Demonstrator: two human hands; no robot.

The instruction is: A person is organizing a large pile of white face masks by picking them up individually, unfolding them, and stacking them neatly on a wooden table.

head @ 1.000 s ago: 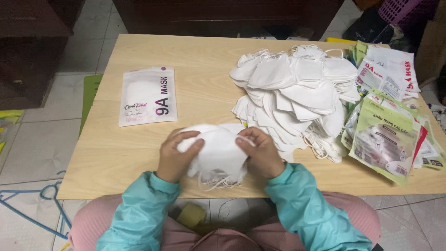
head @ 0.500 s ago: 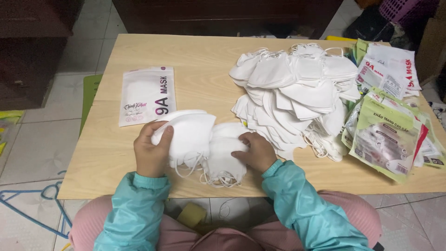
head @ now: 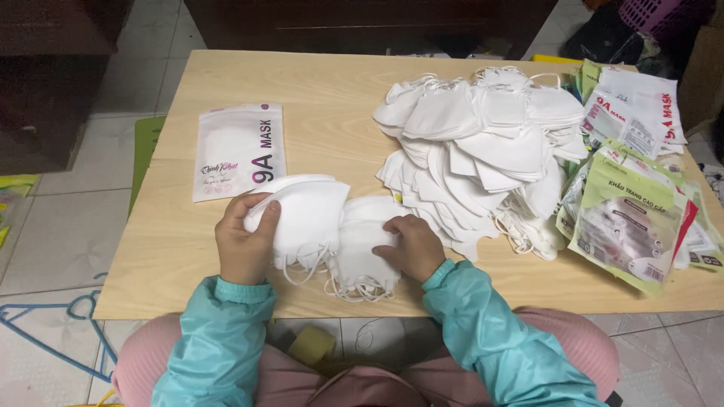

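The left hand [head: 245, 245] is curled round a small stack of white masks [head: 305, 218], thumb on top and fingers under the near edge, lifting them off the table [head: 181, 249]. The right hand [head: 411, 245] lies nearly flat, fingers bent, pressing a second stack [head: 362, 252] down near the table's front edge; the two stacks touch in the middle, their ear loops trailing toward the person. To do this well, the lifted masks should stay squared with their folds aligned and the loops kept from snagging on the pinned ones. Just beyond the left hand lies a flat white pouch [head: 240, 151] with dark lettering down its right side. Right of centre spreads a big loose heap of masks [head: 483, 143]. Along the right edge sit overlapping packets: white ones with red print [head: 641, 105] at the back, green-bordered clear ones [head: 630, 226] nearer.
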